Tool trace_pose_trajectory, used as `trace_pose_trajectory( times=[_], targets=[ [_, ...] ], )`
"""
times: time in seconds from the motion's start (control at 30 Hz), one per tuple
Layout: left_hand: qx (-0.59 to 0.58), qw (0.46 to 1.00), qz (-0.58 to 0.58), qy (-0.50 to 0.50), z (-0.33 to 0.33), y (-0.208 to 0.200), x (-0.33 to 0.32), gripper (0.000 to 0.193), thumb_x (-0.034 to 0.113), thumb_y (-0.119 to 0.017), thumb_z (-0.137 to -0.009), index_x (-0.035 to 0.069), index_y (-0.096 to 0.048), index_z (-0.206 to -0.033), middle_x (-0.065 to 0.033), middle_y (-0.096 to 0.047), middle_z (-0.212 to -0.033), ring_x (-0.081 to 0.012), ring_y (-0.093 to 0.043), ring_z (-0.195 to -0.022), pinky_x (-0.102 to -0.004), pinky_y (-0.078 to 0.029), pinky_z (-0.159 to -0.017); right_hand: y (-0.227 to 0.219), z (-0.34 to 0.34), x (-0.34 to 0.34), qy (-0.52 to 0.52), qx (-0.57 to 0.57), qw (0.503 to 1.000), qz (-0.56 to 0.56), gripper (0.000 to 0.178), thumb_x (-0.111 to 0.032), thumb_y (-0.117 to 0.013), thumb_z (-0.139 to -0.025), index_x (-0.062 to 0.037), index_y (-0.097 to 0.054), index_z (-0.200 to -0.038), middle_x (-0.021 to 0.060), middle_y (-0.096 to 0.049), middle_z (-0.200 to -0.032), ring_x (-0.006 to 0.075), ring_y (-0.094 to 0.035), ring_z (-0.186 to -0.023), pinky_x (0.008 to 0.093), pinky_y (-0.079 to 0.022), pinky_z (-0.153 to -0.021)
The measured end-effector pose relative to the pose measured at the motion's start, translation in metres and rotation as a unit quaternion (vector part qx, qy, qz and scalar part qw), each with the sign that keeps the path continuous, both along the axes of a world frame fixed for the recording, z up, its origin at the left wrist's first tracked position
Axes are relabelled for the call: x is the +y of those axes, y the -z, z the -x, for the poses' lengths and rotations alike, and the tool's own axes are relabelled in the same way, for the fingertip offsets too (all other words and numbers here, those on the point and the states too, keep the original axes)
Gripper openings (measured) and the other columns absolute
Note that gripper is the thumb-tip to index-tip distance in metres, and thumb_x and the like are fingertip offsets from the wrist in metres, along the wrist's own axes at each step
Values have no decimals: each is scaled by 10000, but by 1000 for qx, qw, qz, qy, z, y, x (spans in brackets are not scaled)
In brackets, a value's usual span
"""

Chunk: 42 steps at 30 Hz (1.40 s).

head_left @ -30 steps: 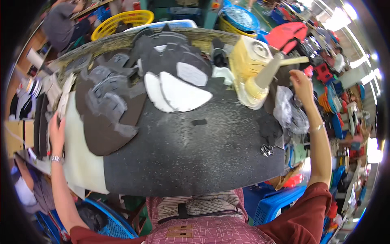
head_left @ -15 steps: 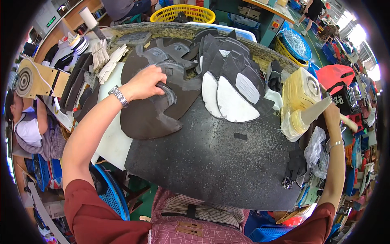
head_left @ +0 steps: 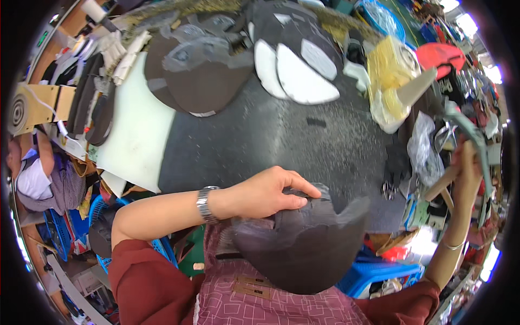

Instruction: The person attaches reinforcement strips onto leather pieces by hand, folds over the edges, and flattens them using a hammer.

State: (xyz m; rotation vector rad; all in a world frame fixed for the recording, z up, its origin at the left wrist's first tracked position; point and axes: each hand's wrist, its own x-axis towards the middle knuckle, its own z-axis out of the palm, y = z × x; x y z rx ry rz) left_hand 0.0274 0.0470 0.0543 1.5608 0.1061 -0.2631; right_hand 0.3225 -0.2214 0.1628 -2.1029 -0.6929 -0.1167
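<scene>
My left hand [head_left: 265,192], with a metal watch at the wrist, is closed on a dark brown, curved flat panel [head_left: 303,254]. The panel hangs in front of my apron at the table's near edge, its upper rim smeared with something glossy. At the far right my right hand [head_left: 467,162] is closed round a wooden-handled tool [head_left: 443,184]; a long grey-green part [head_left: 470,127] passes close beside it, and blur hides how they join. More dark brown panels [head_left: 208,89] lie overlapped at the back of the table, beside black pieces and white half-round pieces [head_left: 306,76].
A black mat [head_left: 227,146] covers the tabletop, with a pale sheet [head_left: 132,132] at left. On the right stand a yellow-coated box [head_left: 387,70] with a pale cone [head_left: 417,86] and a clear plastic bag [head_left: 423,146]. Blue baskets [head_left: 379,279] sit below. Another person [head_left: 40,184] is at left.
My left hand has drawn a brown panel from the back pile toward me. My right hand has come from behind the cone down to the right with the wooden-handled tool. The view has tilted downward.
</scene>
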Motion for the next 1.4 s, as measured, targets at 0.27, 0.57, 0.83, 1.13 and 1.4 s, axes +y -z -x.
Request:
trace_pose_trajectory(
  times=[0.27,0.57,0.83,1.13,1.4],
  targets=[
    [-216,893,-391,63,-17,30,-19,300,53,-676,-683,92,-636,-978,-83,-570,-1001,-272,-532,-927,-371,-458,-762,97,146,40,-441,-16,872,211,256,-109,-717,-734,-41,-575,-936,98,-565,-704,278,-598,-590,392,-471,-504],
    [-139,897,-373,191,-67,28,-12,53,84,-644,-747,58,-598,-751,-62,-591,-765,-272,-570,-733,-380,-473,-654,106,152,34,-445,11,863,239,256,-148,-587,-752,-15,-513,-958,77,-470,-669,225,-572,-531,360,-468,-444],
    [-327,866,-311,213,-57,51,12,159,88,-630,-691,49,-631,-846,-58,-576,-826,-224,-581,-766,-310,-509,-628,98,151,40,-410,64,869,270,268,-166,-601,-748,-25,-515,-959,70,-465,-675,220,-568,-525,355,-466,-441],
    [-553,654,-465,224,-43,57,10,288,147,-592,-714,-58,-660,-905,-131,-613,-906,-224,-595,-818,-301,-509,-703,94,137,46,-419,26,869,264,317,-163,-620,-707,-9,-546,-973,47,-413,-630,176,-528,-477,323,-436,-404],
    [-484,728,-418,249,-41,55,11,266,158,-589,-722,-36,-647,-894,-104,-603,-908,-218,-585,-819,-299,-485,-689,94,144,57,-437,-14,845,308,279,-196,-606,-714,-29,-525,-922,30,-398,-636,158,-518,-465,311,-416,-381]
  ],
)
